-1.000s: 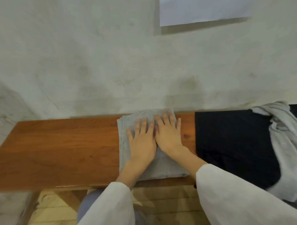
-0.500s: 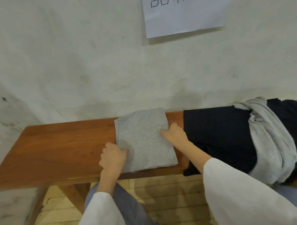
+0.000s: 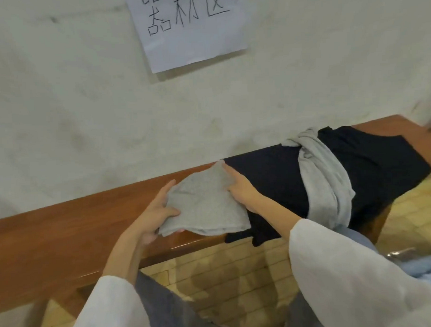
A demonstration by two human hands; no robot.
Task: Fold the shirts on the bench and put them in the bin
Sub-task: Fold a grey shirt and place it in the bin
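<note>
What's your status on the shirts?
Left hand, right hand grip folded gray shirt, over the bench. Dark shirt, crumpled gray shirt unfolded. Bin not in view.

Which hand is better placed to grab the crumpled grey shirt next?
Right, likely: right hand sits beside the dark shirt beneath the crumpled grey shirt; left hand grips the folded shirt farther away.

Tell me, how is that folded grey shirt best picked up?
By its two side edges, one hand from each side, fingers beneath, thumb on top: the left hand and right hand hold it there. The folded grey shirt is limp and layered, so one corner alone would likely let it unfold.
</note>
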